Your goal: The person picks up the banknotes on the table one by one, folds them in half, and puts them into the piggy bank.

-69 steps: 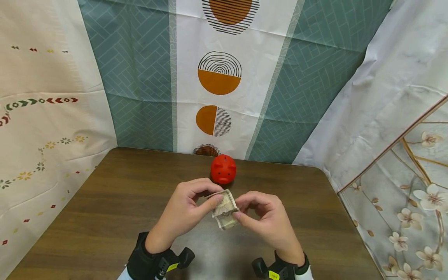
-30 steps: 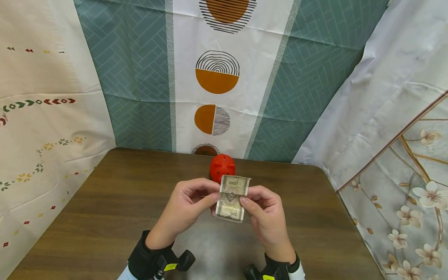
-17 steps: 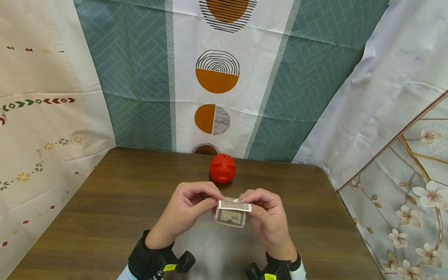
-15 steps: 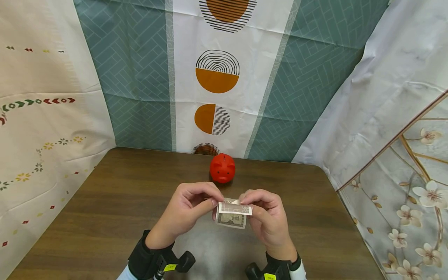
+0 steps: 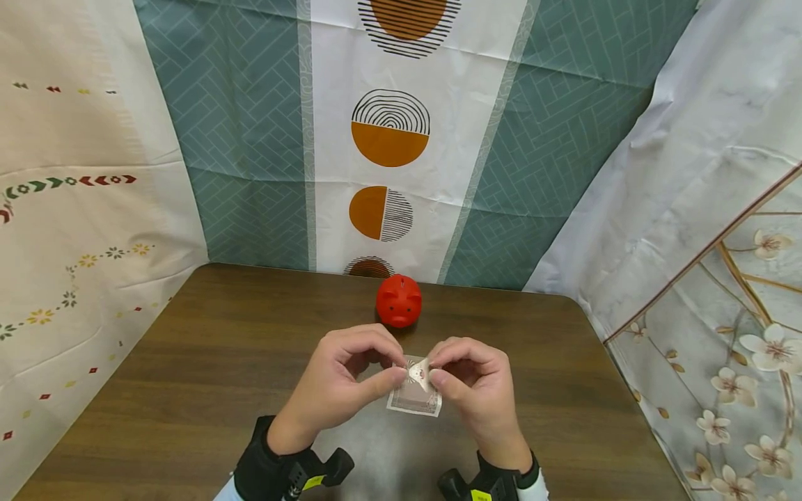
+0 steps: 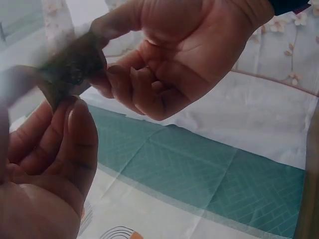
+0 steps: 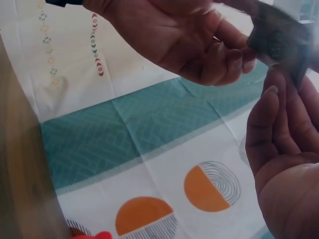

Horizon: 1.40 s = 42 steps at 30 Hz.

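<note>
Left grip, right grip pinch banknote; piggy bank beyond.

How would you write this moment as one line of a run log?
left hand: pinches banknote; right hand: pinches same banknote; banknote: bent between hands; red piggy bank: on table, beyond hands

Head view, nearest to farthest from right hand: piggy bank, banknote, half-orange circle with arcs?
1. Banknote: pinched by the right hand, to its left.
2. Piggy bank: on the table, beyond the banknote.
3. Half-orange circle with arcs: up on the backdrop.
</note>
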{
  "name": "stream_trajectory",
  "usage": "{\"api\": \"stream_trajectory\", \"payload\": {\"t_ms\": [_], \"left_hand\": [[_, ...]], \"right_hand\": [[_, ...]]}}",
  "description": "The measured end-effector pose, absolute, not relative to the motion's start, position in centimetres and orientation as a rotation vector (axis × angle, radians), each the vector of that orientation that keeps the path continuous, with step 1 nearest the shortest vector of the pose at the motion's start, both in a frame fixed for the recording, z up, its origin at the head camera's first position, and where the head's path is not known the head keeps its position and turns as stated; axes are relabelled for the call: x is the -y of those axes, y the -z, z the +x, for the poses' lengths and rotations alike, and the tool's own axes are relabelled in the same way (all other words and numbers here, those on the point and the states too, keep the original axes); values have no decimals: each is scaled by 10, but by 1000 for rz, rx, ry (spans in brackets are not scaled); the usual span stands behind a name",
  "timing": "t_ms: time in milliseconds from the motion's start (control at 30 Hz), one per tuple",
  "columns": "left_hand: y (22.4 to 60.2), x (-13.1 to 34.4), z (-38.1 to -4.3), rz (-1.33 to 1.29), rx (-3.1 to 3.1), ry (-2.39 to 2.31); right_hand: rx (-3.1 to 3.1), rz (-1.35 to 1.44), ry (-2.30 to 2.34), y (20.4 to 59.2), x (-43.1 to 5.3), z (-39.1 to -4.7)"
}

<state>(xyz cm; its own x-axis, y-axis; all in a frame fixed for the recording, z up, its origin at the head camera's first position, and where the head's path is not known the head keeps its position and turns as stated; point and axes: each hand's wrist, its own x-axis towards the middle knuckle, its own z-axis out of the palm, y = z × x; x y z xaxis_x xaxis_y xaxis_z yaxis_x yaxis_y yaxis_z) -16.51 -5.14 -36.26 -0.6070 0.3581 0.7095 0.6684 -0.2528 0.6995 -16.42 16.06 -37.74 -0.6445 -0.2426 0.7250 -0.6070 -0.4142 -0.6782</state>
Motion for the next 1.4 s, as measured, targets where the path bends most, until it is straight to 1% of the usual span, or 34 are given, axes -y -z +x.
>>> {"api": "stream_trajectory", "payload": {"t_ms": [333,733,1067,1200,1400], "left_hand": [[366,46,-164,-1151,1833,1906],[368,38,-161,-1064,1890,1838],[367,37,-161,-1077,1861,1709],[367,36,-161,-1075,1854,1658],[368,33,-161,-1040,1829,1766]], "right_hand": [[1607,1150,-2036,376,-168,-165],[1673,1134,-1866,376,-155,-163],[1733,1120,-1746,376,-155,-162],[1699,1129,-1737,378,-155,-163],[1678,1078,-1820,377,-154,-162]]}}
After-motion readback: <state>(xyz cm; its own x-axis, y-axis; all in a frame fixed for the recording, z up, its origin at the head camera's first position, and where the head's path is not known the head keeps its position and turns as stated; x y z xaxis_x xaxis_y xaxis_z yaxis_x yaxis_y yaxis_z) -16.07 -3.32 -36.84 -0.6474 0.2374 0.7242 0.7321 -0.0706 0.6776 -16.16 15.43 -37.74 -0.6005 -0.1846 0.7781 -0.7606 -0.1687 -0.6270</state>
